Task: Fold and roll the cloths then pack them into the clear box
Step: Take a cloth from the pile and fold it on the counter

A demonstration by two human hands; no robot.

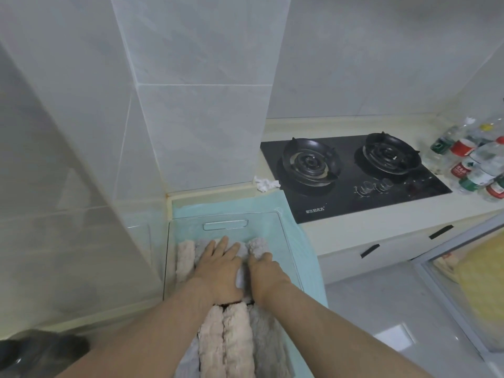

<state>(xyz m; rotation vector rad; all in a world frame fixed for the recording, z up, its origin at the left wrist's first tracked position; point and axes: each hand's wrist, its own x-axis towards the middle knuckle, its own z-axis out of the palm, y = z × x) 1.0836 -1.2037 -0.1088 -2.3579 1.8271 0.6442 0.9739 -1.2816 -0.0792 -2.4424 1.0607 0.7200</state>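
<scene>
Clear box [191, 222], part-packed with rolled cloths, both hands inside.
Left hand [221, 268] flat, fingers straight, pressing light grey roll [241, 276]. Right hand [266, 274] just beside it, fingers curled over the near end of mottled grey roll [256, 245]. Pink roll [185, 257] left of the left hand. Three more rolls [237, 336] on the wrist side. Mint towel [308, 255] under the box.

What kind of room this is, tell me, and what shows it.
Probably a home kitchen: a two-burner gas stove is set into a pale counter, the walls are tiled, and plastic bottles stand beside the stove.
</scene>
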